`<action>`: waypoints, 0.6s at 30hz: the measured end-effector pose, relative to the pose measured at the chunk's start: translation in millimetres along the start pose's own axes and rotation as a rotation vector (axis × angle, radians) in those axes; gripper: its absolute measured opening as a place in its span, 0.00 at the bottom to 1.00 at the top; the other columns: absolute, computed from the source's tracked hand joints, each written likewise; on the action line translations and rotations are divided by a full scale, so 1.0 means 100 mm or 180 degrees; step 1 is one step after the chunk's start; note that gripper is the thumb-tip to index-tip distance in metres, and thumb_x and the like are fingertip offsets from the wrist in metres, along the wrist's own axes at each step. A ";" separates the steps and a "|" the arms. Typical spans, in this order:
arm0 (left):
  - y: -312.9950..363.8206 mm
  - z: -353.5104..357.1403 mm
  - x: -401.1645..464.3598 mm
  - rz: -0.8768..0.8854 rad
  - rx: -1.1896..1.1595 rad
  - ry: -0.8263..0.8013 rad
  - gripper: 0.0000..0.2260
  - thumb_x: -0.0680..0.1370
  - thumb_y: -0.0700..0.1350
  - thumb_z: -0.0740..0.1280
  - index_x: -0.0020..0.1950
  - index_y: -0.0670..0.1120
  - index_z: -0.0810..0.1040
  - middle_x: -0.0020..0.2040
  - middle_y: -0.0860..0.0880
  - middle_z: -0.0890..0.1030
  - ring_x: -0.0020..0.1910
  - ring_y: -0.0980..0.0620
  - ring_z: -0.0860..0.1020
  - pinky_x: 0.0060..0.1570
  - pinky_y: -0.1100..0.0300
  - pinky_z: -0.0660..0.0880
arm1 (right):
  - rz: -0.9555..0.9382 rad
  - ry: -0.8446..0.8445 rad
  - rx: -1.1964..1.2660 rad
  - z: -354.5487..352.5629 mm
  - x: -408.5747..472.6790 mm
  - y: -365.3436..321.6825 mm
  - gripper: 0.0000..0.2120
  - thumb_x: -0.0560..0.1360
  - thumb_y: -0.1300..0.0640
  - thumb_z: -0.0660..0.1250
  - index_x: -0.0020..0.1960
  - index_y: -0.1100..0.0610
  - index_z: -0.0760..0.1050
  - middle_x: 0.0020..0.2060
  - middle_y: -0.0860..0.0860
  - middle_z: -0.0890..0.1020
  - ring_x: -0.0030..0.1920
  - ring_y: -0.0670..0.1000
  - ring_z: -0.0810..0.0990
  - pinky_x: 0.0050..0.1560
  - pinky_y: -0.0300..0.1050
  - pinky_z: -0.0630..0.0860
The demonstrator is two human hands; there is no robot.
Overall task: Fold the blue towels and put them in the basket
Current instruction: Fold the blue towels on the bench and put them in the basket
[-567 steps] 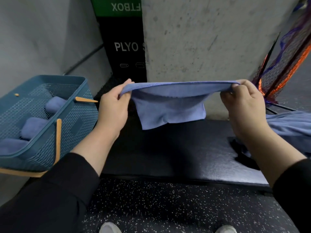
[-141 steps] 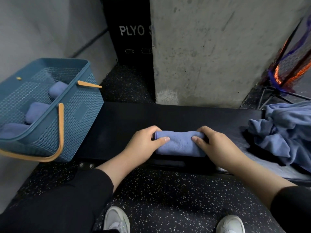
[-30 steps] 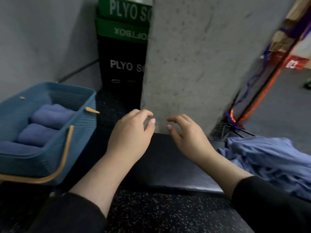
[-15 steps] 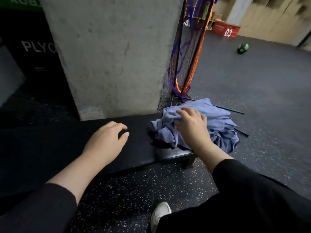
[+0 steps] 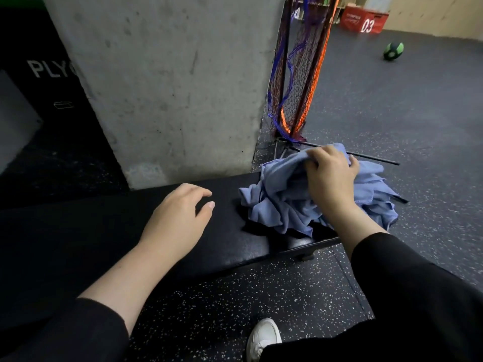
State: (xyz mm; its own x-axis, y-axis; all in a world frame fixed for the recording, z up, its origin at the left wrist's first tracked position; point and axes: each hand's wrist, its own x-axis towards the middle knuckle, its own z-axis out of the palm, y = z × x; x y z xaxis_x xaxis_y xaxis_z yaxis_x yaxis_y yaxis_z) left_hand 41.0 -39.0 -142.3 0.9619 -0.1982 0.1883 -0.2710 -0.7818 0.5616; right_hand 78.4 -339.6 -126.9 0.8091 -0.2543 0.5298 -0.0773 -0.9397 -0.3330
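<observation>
Right hand [image 5: 330, 176], right of centre: fingers curled down into the top of the towels [image 5: 292, 202], a fold of blue cloth gathered under the fingertips; the grip is closed on that cloth. Left hand [image 5: 180, 218], centre: palm down above the counter [image 5: 104, 231], fingers loosely bent and spread, holding nothing; whether it touches the padding cannot be told. The two hands are apart, with bare black padding between them.

The towels lie as one crumpled heap at the counter's right end, part of the heap hanging past the edge toward the floor [image 5: 392, 100]. No basket is in view.

Behind the counter, upper centre, a concrete pillar [image 5: 170, 87] stands close against its far edge. To the pillar's right, a folded net [image 5: 295, 74] of orange, blue and dark mesh on a black frame stands just behind the heap. Upper left, a black box [image 5: 52, 74] bears the white letters "PLY", the rest hidden by the pillar. Upper right, a red box [image 5: 363, 20] reads "03", with a green ball [image 5: 393, 50] near it on the floor. Bottom centre, a white shoe [image 5: 264, 338] rests on the speckled floor.
</observation>
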 end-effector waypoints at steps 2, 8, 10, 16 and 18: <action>0.04 -0.02 0.01 0.0023 -0.0175 0.0084 0.15 0.82 0.54 0.61 0.67 0.53 0.77 0.64 0.60 0.75 0.61 0.56 0.74 0.61 0.59 0.70 | -0.0214 0.0477 0.0571 -0.17 0.07 -0.23 0.11 0.79 0.59 0.61 0.55 0.55 0.80 0.52 0.53 0.82 0.50 0.58 0.79 0.53 0.53 0.72; 0.20 -0.11 0.01 0.0050 -0.1654 0.0270 0.31 0.76 0.65 0.61 0.77 0.59 0.64 0.69 0.61 0.73 0.67 0.65 0.72 0.66 0.62 0.68 | -0.0521 0.0278 0.1195 -0.38 0.02 -1.11 0.10 0.76 0.57 0.61 0.49 0.55 0.81 0.42 0.53 0.83 0.44 0.56 0.79 0.45 0.54 0.75; 0.24 -0.16 0.00 -0.0081 -0.2084 0.0193 0.35 0.72 0.66 0.61 0.79 0.59 0.62 0.70 0.60 0.74 0.67 0.67 0.72 0.65 0.68 0.68 | -0.0564 -0.0015 0.1188 -0.36 -0.07 -1.32 0.10 0.75 0.54 0.60 0.47 0.53 0.81 0.39 0.52 0.82 0.42 0.58 0.79 0.41 0.54 0.75; 0.19 -0.36 -0.08 -0.0320 -0.3141 0.0129 0.26 0.77 0.62 0.63 0.75 0.60 0.67 0.62 0.60 0.81 0.65 0.59 0.78 0.68 0.47 0.73 | -0.0867 -0.0248 0.1430 -0.35 -0.27 -1.89 0.09 0.73 0.54 0.63 0.48 0.49 0.81 0.40 0.49 0.82 0.43 0.56 0.80 0.43 0.54 0.76; 0.17 -0.43 -0.08 -0.0436 -0.3543 0.0184 0.23 0.78 0.59 0.62 0.73 0.55 0.72 0.61 0.53 0.83 0.61 0.51 0.81 0.62 0.47 0.77 | -0.0935 -0.0429 0.1490 -0.31 -0.35 -2.04 0.09 0.73 0.53 0.65 0.50 0.50 0.82 0.42 0.49 0.83 0.44 0.54 0.80 0.45 0.53 0.76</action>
State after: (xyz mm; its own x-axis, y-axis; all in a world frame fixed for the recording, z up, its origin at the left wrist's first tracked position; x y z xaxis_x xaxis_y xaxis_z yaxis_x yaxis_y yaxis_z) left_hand 27.0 -25.1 -99.9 0.9908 -0.1008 0.0906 -0.0721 0.1744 0.9820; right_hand 47.5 -145.9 -53.6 0.8273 0.0628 0.5582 0.4039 -0.7572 -0.5134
